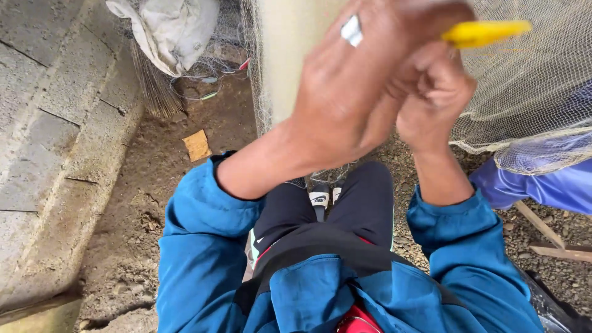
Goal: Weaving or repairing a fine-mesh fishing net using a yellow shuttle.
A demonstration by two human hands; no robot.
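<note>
My left hand (348,92) and my right hand (435,98) are raised together close to the camera, in front of a pale upright post (287,49). A flat yellow plastic tool (484,32) juts out to the right from between the fingers; my right hand seems to grip it, though my left hand overlaps and hides the hold. A ring (351,29) sits on a finger of my left hand. Fine fishing net (530,86) hangs right behind the hands. Which strands the fingers pinch is hidden. Blue jacket sleeves cover both forearms.
A grey block wall (49,123) runs along the left above dirt ground (148,203). A cloth bundle (172,31) and a broom head (154,86) lie at the top left, a cardboard scrap (197,145) nearby. Blue fabric (542,185) and wooden sticks (549,237) are at right.
</note>
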